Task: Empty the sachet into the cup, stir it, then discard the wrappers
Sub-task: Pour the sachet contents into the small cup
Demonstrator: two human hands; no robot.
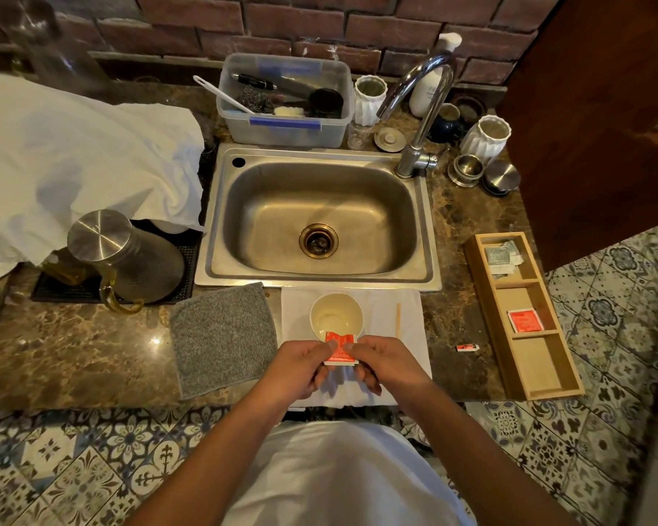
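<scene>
Both hands' grip [342,349] on sachet [339,350], cup [336,316] adj.

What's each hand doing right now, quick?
Left hand: closed, pinching the left side of the red sachet.
Right hand: closed, pinching the right side of the same sachet, just in front of the cup.

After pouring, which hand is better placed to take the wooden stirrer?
The right hand. The wooden stirrer lies right of the cup, just beyond that hand; the left hand would cross over the sachet.

Red sachet [339,350], white cup [336,317], grey cloth [223,336], brown marbled counter [73,354].
</scene>
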